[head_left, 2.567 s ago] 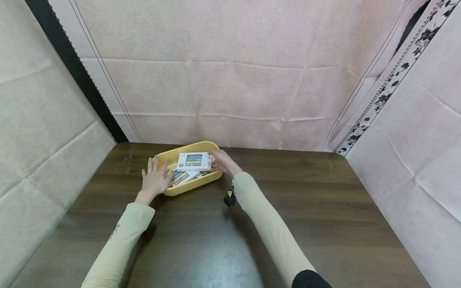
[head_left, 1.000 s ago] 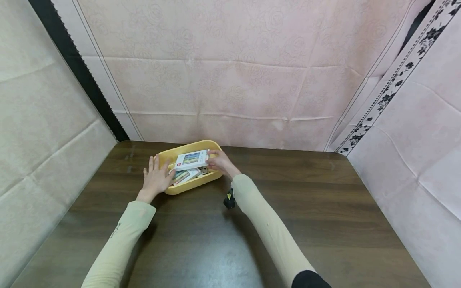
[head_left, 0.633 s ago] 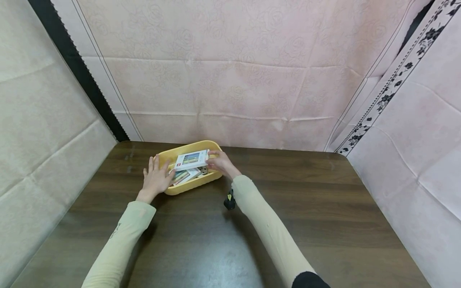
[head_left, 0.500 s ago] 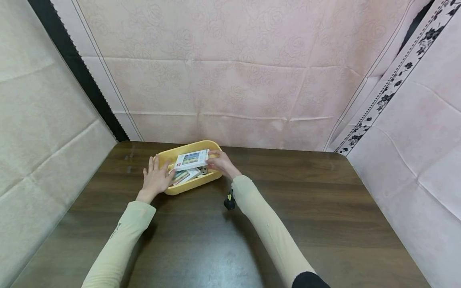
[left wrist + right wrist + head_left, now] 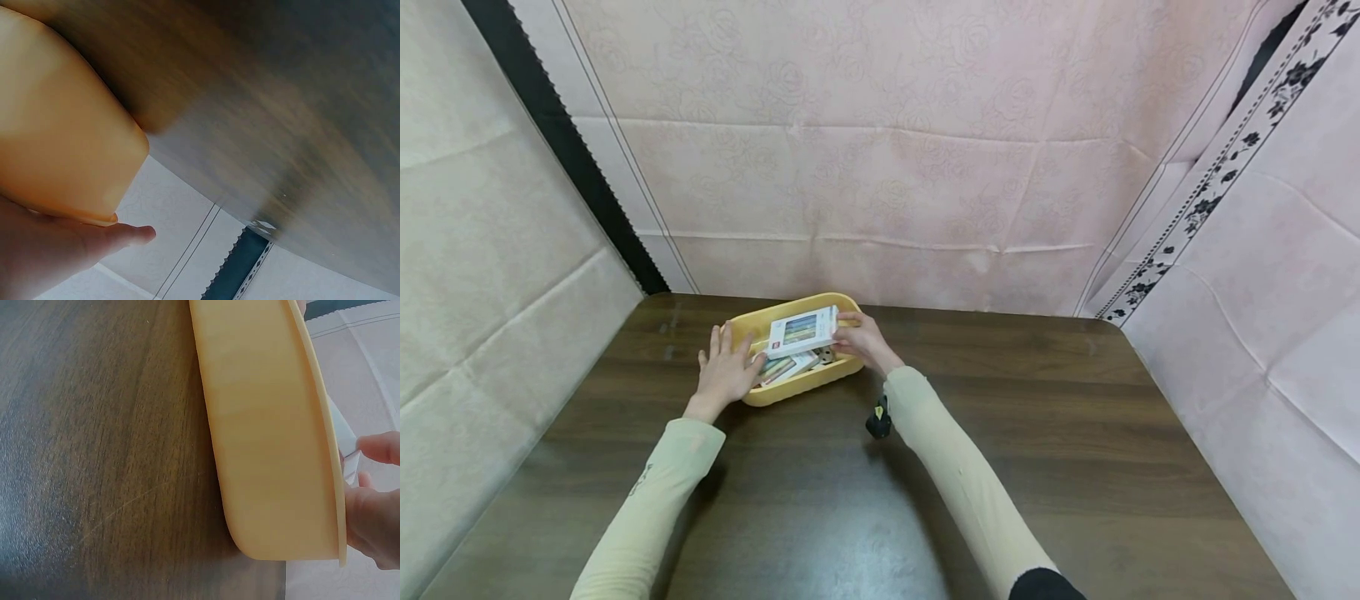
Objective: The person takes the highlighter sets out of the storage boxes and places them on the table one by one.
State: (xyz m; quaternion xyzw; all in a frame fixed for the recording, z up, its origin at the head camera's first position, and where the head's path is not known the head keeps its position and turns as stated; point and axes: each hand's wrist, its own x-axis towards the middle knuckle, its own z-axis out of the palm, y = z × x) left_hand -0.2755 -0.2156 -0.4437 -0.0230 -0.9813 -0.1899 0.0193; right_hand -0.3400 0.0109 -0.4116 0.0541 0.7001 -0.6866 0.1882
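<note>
A yellow plastic basket (image 5: 805, 388) stands near the table's far edge. My right hand (image 5: 863, 340) pinches the right end of a white box (image 5: 803, 330), whose front carries a picture or window of coloured sticks. That box slants over the basket; in the right wrist view its white corner (image 5: 348, 447) shows above the rim between finger and thumb. Under it lies a second white box (image 5: 790, 365) with similar coloured stripes, partly covered. My left hand (image 5: 724, 375) rests on the basket's left end, fingers spread and straight. In the left wrist view, its finger lies along the basket's rim (image 5: 103, 219).
The brown wooden table (image 5: 1000, 433) reaches toward me and to both sides. Pale patterned cloth (image 5: 880, 167) hangs behind its far edge, with more cloth at left and right. A small black device (image 5: 877, 418) hangs at my right wrist.
From lying level, the upper white box has tilted, its right end raised in my right hand. Over the last half second it shifts slightly right and up. My left hand stays put.
</note>
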